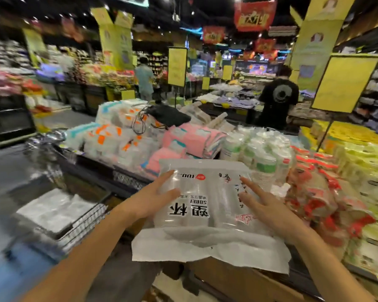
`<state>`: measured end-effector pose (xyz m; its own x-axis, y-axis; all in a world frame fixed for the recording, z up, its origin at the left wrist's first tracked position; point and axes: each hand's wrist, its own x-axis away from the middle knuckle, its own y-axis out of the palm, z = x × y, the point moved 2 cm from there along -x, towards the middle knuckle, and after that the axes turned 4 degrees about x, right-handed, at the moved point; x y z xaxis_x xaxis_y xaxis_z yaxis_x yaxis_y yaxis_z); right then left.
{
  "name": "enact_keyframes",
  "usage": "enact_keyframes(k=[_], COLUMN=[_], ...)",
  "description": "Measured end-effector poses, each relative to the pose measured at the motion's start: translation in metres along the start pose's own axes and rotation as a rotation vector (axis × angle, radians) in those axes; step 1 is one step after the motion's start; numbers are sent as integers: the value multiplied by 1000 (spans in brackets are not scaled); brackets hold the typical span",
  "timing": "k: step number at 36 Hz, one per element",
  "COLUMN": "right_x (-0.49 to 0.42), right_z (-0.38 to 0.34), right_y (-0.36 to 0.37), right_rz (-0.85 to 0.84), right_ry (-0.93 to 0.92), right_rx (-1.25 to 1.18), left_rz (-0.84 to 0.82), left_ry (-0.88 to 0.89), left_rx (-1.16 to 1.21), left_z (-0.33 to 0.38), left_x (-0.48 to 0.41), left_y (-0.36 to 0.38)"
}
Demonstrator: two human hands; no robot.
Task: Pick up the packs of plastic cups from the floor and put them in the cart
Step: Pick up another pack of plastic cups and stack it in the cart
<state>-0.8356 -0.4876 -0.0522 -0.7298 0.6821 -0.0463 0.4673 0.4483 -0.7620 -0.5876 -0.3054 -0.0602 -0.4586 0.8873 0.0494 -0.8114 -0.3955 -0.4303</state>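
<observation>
Pack of cups [205, 205] is held up in front of me, pressed between my left hand [148, 201] and right hand [264, 205], fingers [165, 177] straight and apart. Lower left is a blurred wire basket, probably the cart [85, 219].

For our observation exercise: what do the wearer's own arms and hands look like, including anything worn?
The left forearm and right forearm are bare, with no sleeve in view. The left hand and right hand wear no gloves, and no ring, watch or bracelet shows. Blur softens fine detail.
</observation>
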Motion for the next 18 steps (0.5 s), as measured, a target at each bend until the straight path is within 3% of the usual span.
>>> enact_keyframes(k=[6,18], right_x=[-86,-236], right_z=[-49,-121], right_y=[71,171], right_rz=[-157,-408], right_ry=[-101,-387], right_rx=[10,-46], left_rz=[160,510], left_ry=[-109,-302], left_rx=[95,51], left_z=[-54,-122], left_x=[8,-6], left_y=[-77,-165])
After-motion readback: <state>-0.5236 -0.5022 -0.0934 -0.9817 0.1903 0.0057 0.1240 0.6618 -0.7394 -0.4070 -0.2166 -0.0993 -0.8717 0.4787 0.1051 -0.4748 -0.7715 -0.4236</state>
